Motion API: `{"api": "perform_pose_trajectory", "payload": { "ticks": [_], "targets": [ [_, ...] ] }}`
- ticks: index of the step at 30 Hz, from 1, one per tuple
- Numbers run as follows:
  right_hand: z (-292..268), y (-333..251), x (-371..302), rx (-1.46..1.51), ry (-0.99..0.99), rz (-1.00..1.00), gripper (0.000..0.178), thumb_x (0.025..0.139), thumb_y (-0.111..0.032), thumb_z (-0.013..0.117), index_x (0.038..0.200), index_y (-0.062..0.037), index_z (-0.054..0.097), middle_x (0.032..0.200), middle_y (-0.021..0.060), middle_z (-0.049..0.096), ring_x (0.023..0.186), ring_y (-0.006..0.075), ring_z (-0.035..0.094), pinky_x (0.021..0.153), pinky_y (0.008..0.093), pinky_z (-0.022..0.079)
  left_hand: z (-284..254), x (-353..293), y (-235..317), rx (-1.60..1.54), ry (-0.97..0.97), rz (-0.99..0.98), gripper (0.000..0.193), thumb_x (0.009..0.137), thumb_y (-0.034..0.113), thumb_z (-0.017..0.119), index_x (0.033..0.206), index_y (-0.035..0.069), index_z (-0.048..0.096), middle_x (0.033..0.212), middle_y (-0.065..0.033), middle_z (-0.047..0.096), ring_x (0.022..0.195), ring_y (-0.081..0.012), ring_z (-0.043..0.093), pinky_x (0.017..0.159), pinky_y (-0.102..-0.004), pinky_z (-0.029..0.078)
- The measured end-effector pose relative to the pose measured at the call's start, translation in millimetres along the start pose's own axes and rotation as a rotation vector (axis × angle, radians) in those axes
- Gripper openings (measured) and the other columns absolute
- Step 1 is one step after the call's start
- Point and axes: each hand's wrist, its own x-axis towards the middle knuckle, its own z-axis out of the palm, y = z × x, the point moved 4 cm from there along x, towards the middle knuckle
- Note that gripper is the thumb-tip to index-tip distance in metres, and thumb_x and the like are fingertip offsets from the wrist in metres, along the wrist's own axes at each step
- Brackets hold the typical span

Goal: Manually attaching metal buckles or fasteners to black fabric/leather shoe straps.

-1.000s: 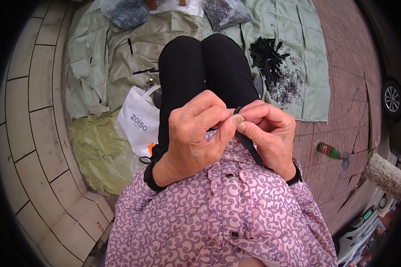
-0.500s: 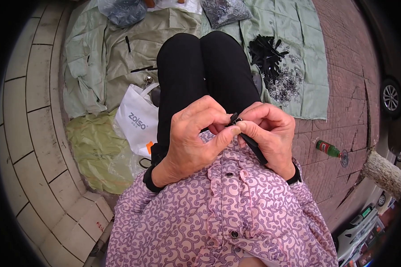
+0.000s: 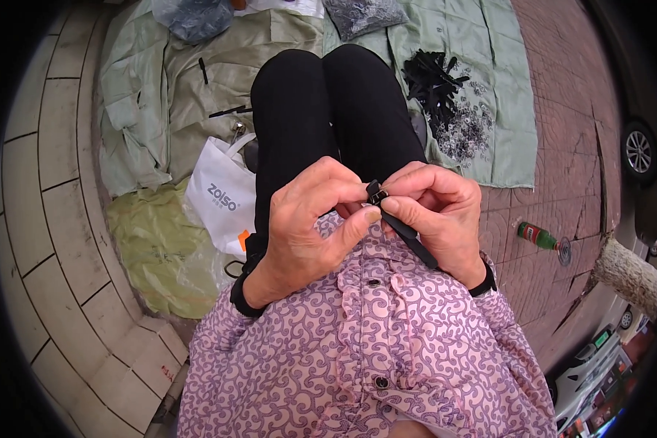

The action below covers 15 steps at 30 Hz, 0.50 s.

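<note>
Over my lap, both hands meet at a narrow black strap (image 3: 419, 251) with a small buckle-like fitting (image 3: 377, 197) near its upper end. My right hand (image 3: 439, 213) pinches the strap between thumb and fingers beside the fitting, and the strap's long tail hangs down under that palm. From the other side, my left hand (image 3: 306, 223) has its curled fingers at the strap's short end and its thumb just below the fitting. The fingertips partly hide the fitting, so its exact shape is unclear.
Ahead on the right, a green sheet (image 3: 515, 146) bears a heap of black straps (image 3: 431, 84) and many small clear and dark pieces (image 3: 466, 135). A white bag (image 3: 219, 182) lies left of my legs. On the paving to the right is a green bottle (image 3: 537, 235).
My left thumb and fingertips have drawn slightly left, uncovering more of the fitting. The right hand still holds the strap. The whole view has shifted a little.
</note>
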Motion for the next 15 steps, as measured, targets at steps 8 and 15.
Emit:
{"api": "perform_pose_trajectory", "payload": {
  "ticks": [8,15],
  "targets": [
    [4,-1,2,-0.106,0.009,-0.099,0.008,0.084,0.007,0.071,0.091,0.0048,0.069,0.091,0.0091,0.069,0.073,0.0068,0.064,0.061,0.0162,0.050,2,1,-5,-0.083,0.019,-0.035,0.020,0.075,-0.004,0.076,0.092,-0.001,0.065,0.083,-0.0077,0.062,0.066,-0.0119,0.063,0.055,-0.0243,0.051],
    [3,-18,6,-0.499,0.061,-0.267,0.017,0.082,0.002,0.070,0.099,-0.0002,0.072,0.083,0.0069,0.066,0.068,0.0108,0.059,0.059,0.0225,0.044,2,11,1,0.066,0.016,-0.078,0.012,0.076,0.002,0.076,0.083,-0.002,0.067,0.085,-0.0121,0.064,0.075,-0.0224,0.063,0.066,-0.0303,0.051]
  ]
}}
